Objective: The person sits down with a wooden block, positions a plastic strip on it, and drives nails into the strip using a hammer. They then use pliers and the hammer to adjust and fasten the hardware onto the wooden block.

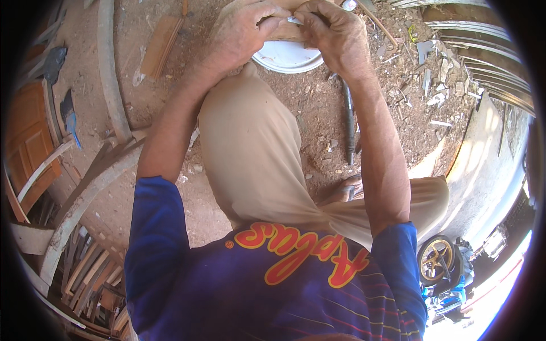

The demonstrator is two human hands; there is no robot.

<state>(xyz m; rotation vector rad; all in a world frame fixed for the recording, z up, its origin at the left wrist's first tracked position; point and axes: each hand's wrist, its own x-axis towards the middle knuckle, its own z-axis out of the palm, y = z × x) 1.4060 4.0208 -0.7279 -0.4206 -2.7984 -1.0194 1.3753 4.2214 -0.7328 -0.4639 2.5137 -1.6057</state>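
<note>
At the top of the head view my hands meet over a wooden board (pixel 281 35) and a round white lid-like disc (pixel 290 61). My left hand (pixel 243 31) is closed, its thumb and fingers pinched at a small white strip (pixel 294 20). From the other side the fingertips of my right hand (pixel 336 37) pinch the same strip. It is too small to tell exactly what the strip is. The board partly covers the disc, and the top edge of the picture cuts the board off.
A dark rod-shaped tool (pixel 348 122) lies on the dirt near my right forearm. To the left are a reddish-brown wood block (pixel 162 46) and a long curved timber (pixel 108 68). Debris litters the right, by stacked slats (pixel 483 57). A motorbike wheel (pixel 436 260) shows lower right.
</note>
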